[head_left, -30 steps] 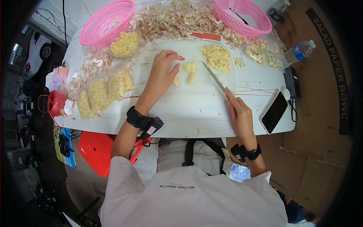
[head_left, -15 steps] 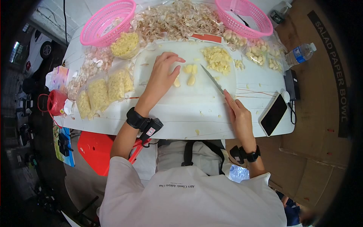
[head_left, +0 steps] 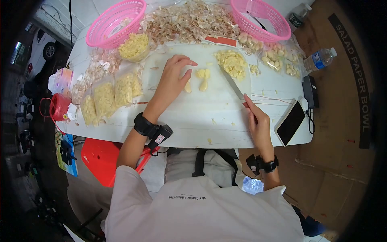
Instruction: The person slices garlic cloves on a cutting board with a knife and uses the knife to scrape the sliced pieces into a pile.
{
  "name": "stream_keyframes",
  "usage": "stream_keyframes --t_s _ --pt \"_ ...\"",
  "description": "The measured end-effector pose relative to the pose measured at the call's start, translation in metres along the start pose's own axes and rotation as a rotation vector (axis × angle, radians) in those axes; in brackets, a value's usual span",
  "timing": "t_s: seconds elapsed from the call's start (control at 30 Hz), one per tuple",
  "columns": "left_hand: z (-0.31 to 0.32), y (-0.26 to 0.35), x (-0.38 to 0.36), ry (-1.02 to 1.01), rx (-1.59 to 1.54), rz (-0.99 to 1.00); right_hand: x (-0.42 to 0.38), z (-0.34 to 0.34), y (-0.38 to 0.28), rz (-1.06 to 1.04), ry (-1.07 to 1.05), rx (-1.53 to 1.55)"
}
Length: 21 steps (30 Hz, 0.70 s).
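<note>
My right hand (head_left: 259,123) is closed round the handle of a knife (head_left: 231,83), whose blade points up and left over the white cutting board (head_left: 169,101). The blade's tip lies beside a pile of chopped garlic (head_left: 231,63). My left hand (head_left: 174,78) rests over the board's left part, thumb and fingers apart. A garlic clove (head_left: 188,87) lies close by its thumb, partly hidden by the hand. Between my hands are cut garlic pieces (head_left: 203,74) and another whole clove (head_left: 203,85).
Bags of chopped garlic (head_left: 105,100) lie left of the board. Garlic skins (head_left: 187,22) heap at the back between a pink basket (head_left: 96,34) and a second pink basket (head_left: 278,34). Bagged cloves (head_left: 272,60), a water bottle (head_left: 320,59) and a phone (head_left: 290,123) are on the right.
The knife and my right hand have shifted slightly right, bringing the blade nearer the chopped pile. My left hand has stayed in place.
</note>
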<state>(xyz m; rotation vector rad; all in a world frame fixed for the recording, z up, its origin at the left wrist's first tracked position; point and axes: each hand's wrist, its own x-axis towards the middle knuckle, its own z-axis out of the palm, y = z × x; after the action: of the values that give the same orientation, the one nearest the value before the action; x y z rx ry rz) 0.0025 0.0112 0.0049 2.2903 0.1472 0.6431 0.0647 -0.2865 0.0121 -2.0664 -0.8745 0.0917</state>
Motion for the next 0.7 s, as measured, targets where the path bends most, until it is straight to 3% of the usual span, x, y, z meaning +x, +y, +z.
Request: stream_keyframes --t_s 0.13,0.27,0.33,0.47,0.7 --pt "0.0 0.0 0.0 -0.003 -0.012 0.004 0.003 -0.01 -0.003 0.116 -0.057 0.062" --pt "0.001 -0.001 0.0 0.005 -0.021 -0.006 0.007 -0.026 -0.005 0.057 -0.082 0.009" --pt "0.0 0.0 0.0 0.005 -0.011 -0.006 0.014 -0.039 -0.004 -0.008 -0.236 -0.151" --pt "-0.002 0.001 0.001 0.017 -0.025 -0.014 0.024 -0.048 0.012 -0.065 -0.225 -0.153" --pt "-0.003 0.001 0.002 0.036 -0.064 -0.047 0.056 -0.05 0.04 0.027 -0.197 -0.19"
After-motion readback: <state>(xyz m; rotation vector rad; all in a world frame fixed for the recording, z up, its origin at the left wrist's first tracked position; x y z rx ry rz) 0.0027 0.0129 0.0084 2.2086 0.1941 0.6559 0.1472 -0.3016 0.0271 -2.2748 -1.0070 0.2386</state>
